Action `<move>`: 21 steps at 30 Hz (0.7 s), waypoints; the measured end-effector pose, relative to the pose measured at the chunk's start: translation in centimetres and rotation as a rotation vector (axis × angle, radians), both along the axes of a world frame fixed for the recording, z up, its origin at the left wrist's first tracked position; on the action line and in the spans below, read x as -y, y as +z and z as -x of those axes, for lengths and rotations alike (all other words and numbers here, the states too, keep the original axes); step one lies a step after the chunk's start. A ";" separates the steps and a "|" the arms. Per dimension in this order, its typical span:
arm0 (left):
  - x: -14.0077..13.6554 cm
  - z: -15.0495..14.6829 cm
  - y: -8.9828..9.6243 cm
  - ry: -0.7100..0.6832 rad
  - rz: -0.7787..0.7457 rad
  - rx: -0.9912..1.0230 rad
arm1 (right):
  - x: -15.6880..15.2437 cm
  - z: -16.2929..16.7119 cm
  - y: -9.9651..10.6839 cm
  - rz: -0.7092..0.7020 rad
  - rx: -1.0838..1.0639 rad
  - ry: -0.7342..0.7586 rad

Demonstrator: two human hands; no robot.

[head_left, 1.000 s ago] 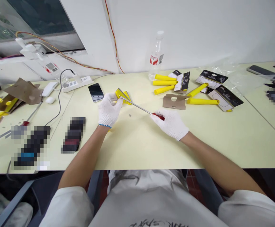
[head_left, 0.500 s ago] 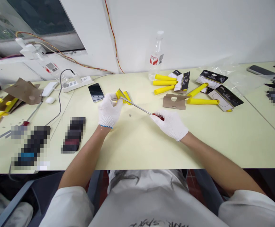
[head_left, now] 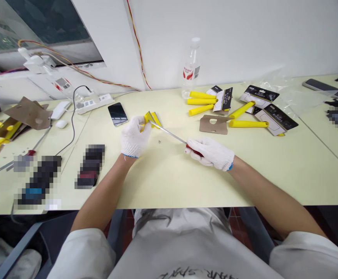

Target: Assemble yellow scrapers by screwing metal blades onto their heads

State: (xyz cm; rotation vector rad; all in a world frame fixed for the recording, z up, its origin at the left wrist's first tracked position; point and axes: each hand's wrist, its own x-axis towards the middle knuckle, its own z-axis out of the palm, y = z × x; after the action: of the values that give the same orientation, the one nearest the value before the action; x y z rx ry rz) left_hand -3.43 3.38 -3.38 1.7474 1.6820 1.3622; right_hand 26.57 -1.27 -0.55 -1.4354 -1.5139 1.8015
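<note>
My left hand (head_left: 136, 135), in a white knit glove, pinches a small yellow scraper head (head_left: 148, 116). A long screwdriver (head_left: 171, 134) with a red handle runs across to it, its tip touching or very close to the head. My gloved right hand (head_left: 210, 152) is wrapped round the handle. Just behind the held head is another yellow piece (head_left: 156, 118) with a pale edge; whether it lies apart on the table I cannot tell. Between my hands a tiny metal screw (head_left: 159, 142) rests on the tabletop.
Several yellow handles (head_left: 202, 101) lie with packaging cards (head_left: 276, 119) and a brown cardboard piece (head_left: 213, 124) at the right. Behind them stands a plastic bottle (head_left: 191, 69). A phone (head_left: 118, 114), power strip (head_left: 95, 103) and second screwdriver (head_left: 31, 152) are on the left.
My right hand has rolled round on the screwdriver handle, its fingers lying differently and the blue cuff edge now showing. My left hand and the scraper head stay nearly in place.
</note>
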 end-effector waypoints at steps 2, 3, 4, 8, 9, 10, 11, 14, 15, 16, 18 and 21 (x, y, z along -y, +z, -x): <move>0.1 -0.1 0.3 -0.001 -0.003 -0.007 | 0.1 -0.1 -0.1 0.018 -0.029 -0.005; 0.1 -0.1 0.4 0.003 -0.002 -0.012 | 0.1 -0.1 -0.1 0.024 -0.044 -0.004; 0.1 -0.1 0.5 0.007 0.000 -0.016 | 0.1 -0.2 -0.2 0.028 -0.057 -0.001; 0.1 -0.1 0.8 0.025 0.016 -0.027 | 0.0 -0.3 -0.5 0.063 -0.087 0.008; 0.2 -0.2 0.8 0.028 0.019 -0.029 | -0.1 -0.3 -0.5 0.077 -0.092 0.007; 0.3 -0.2 0.8 0.030 0.020 -0.030 | -0.1 -0.4 -0.5 0.092 -0.099 0.007; 0.4 -0.3 0.9 0.030 0.020 -0.030 | -0.2 -0.4 -0.6 0.108 -0.109 0.007; 0.6 -0.5 0.9 0.020 0.021 -0.026 | -0.2 -0.4 -0.6 0.158 -0.141 0.016; 0.6 -0.5 0.9 0.013 0.024 -0.024 | -0.3 -0.4 -0.6 0.174 -0.149 0.019; 0.6 -0.4 0.9 0.008 0.029 -0.022 | -0.2 -0.4 -0.6 0.186 -0.156 0.021; 0.4 -0.2 0.9 -0.001 0.042 -0.017 | -0.2 -0.4 -0.6 0.194 -0.167 0.022; 0.0 0.0 0.7 0.003 0.058 -0.008 | -0.2 -0.6 -0.7 0.199 -0.204 0.034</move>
State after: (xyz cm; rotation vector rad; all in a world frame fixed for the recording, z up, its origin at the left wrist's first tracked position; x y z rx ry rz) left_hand -3.43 3.39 -2.66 1.7211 1.7117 1.2956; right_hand 27.14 -1.09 -1.27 -1.2714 -1.2953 2.0979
